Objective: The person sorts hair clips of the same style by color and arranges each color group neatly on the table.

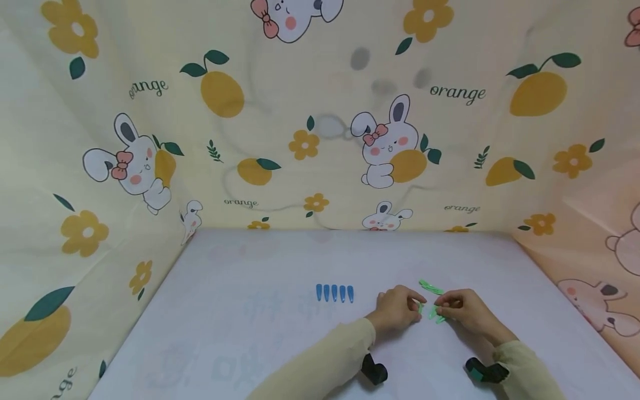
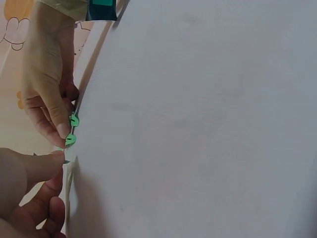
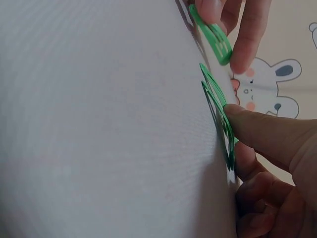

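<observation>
My left hand (image 1: 398, 308) pinches a green snap hair clip (image 3: 214, 37) between thumb and fingers, low over the white tabletop. Facing it, my right hand (image 1: 465, 311) has its thumb and fingertips closed at one of two green hair clips (image 3: 218, 111) that lie side by side; its index fingertip is hidden behind them in the right wrist view. Another green hair clip (image 1: 431, 287) lies just beyond both hands. To the left of the hands, several blue hair clips (image 1: 334, 293) lie in a neat row, parallel to each other.
The white table (image 1: 240, 333) reaches back to a cream cloth (image 1: 310, 183) printed with rabbits, oranges and flowers, which also hangs along both sides. Black straps with mounts (image 1: 374, 370) sit on both wrists over beige sleeves (image 1: 320, 355).
</observation>
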`<state>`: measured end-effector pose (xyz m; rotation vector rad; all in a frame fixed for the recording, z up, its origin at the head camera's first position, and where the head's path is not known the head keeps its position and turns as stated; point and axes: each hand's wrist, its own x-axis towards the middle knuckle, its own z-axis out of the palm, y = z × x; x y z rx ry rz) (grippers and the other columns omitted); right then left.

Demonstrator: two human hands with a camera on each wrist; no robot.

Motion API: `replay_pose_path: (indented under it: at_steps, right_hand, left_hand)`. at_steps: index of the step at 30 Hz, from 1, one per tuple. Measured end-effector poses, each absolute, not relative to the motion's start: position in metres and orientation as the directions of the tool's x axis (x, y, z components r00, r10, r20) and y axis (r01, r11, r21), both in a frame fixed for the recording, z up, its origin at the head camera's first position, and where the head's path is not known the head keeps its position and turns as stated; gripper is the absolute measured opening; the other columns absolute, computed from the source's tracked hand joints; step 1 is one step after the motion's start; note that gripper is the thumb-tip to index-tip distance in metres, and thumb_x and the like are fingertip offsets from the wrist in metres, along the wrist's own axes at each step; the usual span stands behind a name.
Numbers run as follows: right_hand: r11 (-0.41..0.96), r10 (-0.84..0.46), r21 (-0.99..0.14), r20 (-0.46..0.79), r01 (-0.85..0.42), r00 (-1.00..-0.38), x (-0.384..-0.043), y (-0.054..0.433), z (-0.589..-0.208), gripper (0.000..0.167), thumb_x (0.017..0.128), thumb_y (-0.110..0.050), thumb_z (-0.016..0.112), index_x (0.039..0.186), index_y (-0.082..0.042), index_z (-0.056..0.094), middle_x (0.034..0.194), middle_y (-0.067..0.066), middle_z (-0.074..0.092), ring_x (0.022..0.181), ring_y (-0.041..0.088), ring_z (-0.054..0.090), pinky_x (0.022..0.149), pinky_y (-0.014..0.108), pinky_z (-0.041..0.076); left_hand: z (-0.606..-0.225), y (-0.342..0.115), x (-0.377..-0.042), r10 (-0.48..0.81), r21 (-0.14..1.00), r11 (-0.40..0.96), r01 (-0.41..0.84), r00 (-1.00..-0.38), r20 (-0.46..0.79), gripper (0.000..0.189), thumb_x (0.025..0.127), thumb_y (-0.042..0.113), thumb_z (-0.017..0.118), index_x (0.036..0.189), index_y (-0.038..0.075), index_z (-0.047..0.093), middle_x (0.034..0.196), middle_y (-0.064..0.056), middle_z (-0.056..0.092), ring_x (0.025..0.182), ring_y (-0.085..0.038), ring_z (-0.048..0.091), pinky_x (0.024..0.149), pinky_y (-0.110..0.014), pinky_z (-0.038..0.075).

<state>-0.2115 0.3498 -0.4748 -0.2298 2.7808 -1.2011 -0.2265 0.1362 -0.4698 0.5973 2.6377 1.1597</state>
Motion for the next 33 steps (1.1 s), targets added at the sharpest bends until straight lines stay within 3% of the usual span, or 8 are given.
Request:
replay_pose_path:
  at_steps: [9,14,17,23,33]
  right_hand:
    - [0.678,-0.173,-0.73,-0.045,-0.086,-0.984,-0.209,0.351,-0.474,0.017,0.091,-0.008,0.074,0.102,0.005,0.073,0.084,0.005,0.064,0.069,0.004,0.05,0.06,0.021,0.043]
    - [0.673,-0.184,-0.733,-0.035,-0.1,-0.982,-0.208,0.352,-0.475,0.017,0.09,-0.006,0.073,0.102,0.006,0.072,0.084,0.006,0.064,0.069,0.003,0.05,0.06,0.021,0.044]
    - [0.667,-0.192,-0.736,-0.022,-0.114,-0.981,-0.208,0.352,-0.476,0.017,0.09,-0.006,0.073,0.102,0.006,0.072,0.084,0.006,0.065,0.069,0.002,0.05,0.06,0.021,0.044]
    - [0.686,-0.175,-0.721,-0.033,-0.098,-0.984,-0.207,0.352,-0.476,0.017,0.091,-0.007,0.073,0.104,0.005,0.073,0.086,0.007,0.065,0.069,0.003,0.05,0.061,0.021,0.044]
    - [0.685,-0.162,-0.725,-0.046,-0.079,-0.986,-0.209,0.348,-0.474,0.017,0.09,-0.006,0.072,0.103,0.005,0.072,0.086,0.006,0.065,0.071,0.004,0.051,0.062,0.02,0.045]
  left_hand:
    - [-0.464,0.119,-0.223,0.427,0.848,0.489,0.206,-0.904,-0.027,0.03,0.085,0.008,0.079,0.111,0.023,0.078,0.069,0.014,0.062,0.066,0.001,0.053,0.091,-0.028,0.032]
    - [-0.455,0.105,-0.219,0.455,0.897,0.405,0.175,-0.89,-0.032,0.031,0.086,0.006,0.078,0.115,0.018,0.077,0.073,0.011,0.064,0.061,-0.003,0.045,0.071,-0.022,0.036]
    - [-0.449,0.097,-0.218,0.459,0.918,0.364,0.156,-0.888,-0.031,0.03,0.087,0.004,0.077,0.115,0.016,0.076,0.077,0.009,0.064,0.066,-0.005,0.043,0.062,-0.02,0.034]
    - [-0.443,0.081,-0.215,0.45,0.933,0.313,0.176,-0.893,0.017,0.03,0.088,0.004,0.076,0.114,0.019,0.076,0.079,0.008,0.065,0.087,-0.007,0.052,0.078,-0.019,0.04]
    - [-0.438,0.049,-0.213,0.445,0.939,0.248,0.239,-0.889,0.109,0.03,0.09,0.008,0.074,0.118,0.019,0.075,0.082,0.007,0.068,0.095,-0.013,0.057,0.085,-0.023,0.044]
